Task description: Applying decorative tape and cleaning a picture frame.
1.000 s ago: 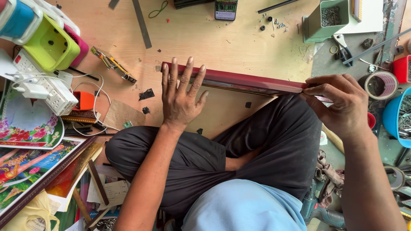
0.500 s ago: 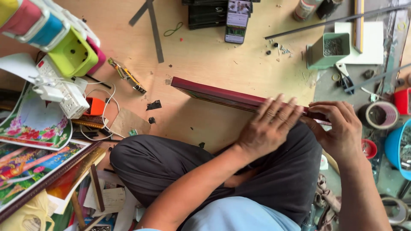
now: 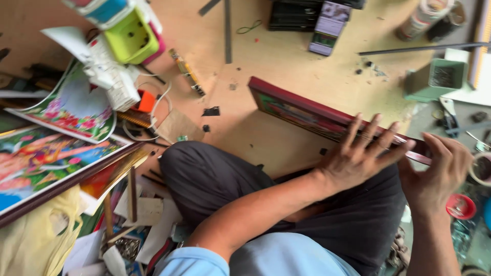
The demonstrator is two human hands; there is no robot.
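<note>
From the head view, a dark red picture frame (image 3: 307, 115) runs from frame centre towards the right edge, resting across the person's lap. The left hand (image 3: 358, 156) presses on it, fingers spread; the right hand (image 3: 440, 174) clamps its right end. It looks rigid, light and probably breakable, best gripped along the rails.
</note>
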